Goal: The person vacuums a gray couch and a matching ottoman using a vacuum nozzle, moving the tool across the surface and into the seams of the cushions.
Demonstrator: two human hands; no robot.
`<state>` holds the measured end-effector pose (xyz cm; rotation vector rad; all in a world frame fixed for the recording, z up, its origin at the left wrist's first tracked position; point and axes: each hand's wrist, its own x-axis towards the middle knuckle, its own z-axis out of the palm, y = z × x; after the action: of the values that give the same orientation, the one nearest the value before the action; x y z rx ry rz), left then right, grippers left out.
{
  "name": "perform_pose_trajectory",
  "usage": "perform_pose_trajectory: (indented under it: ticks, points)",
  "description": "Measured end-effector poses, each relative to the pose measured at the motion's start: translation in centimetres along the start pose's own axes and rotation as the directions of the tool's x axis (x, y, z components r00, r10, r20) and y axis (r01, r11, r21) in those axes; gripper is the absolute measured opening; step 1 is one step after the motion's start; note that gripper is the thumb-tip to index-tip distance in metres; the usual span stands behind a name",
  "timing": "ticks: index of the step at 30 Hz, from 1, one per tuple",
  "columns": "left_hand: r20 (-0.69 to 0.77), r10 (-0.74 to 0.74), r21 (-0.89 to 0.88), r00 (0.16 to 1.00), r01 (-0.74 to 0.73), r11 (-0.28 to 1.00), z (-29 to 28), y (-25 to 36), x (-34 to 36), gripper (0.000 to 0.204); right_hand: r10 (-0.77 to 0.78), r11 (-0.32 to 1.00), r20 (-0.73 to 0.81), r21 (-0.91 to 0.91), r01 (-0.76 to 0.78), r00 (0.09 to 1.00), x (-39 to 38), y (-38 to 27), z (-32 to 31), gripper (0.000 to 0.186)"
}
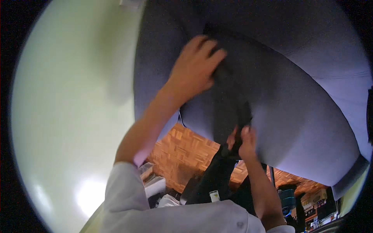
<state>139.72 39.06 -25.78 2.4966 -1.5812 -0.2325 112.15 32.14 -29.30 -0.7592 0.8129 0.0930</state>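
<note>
A dark grey padded fabric piece point(295, 116) fills the middle and right of the head view. My left hand point(196, 66) is on it near the top, slightly blurred, fingers bent and apart. Lower down, my right hand point(243, 141) has its thumb and fingers closed round something dark at the fabric's lower part; what it holds is too shadowed to make out.
A pale, glossy wall point(58, 116) stands close on the left. Below the fabric show a parquet floor point(182, 147), some light items point(155, 184) by the wall and a shelf of small items point(318, 204) at lower right.
</note>
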Motion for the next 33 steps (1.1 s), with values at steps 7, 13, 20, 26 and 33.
perform_pose_trajectory:
  ticks: [7,13,20,26,33]
  points:
    - [0.139,-0.051,0.424,0.989,-0.013,0.906,10.8,-8.1,9.7,0.042,0.168,0.943,-0.035,0.297,-0.150,0.985,15.4,-1.2,3.8,0.059]
    - [0.186,-0.013,0.465,0.983,-0.076,0.882,10.9,-4.9,0.0,0.040,0.389,0.731,0.191,0.531,-0.428,0.901,8.4,5.6,5.3,0.064]
    - [0.344,-0.195,0.351,0.918,0.067,0.934,4.2,-0.2,-9.0,0.039,0.381,0.782,0.188,0.458,-0.423,0.906,-1.6,10.6,6.4,0.063]
    - [0.055,-0.121,0.431,0.991,0.086,0.898,0.2,-2.7,-1.0,0.046,-0.073,0.997,0.071,0.045,0.070,0.995,5.5,4.2,4.9,0.049]
    - [-0.257,-0.152,0.494,0.954,0.265,0.828,-6.4,-10.4,7.3,0.083,-0.417,0.659,0.052,-0.670,0.342,0.907,12.1,-12.5,12.0,0.066]
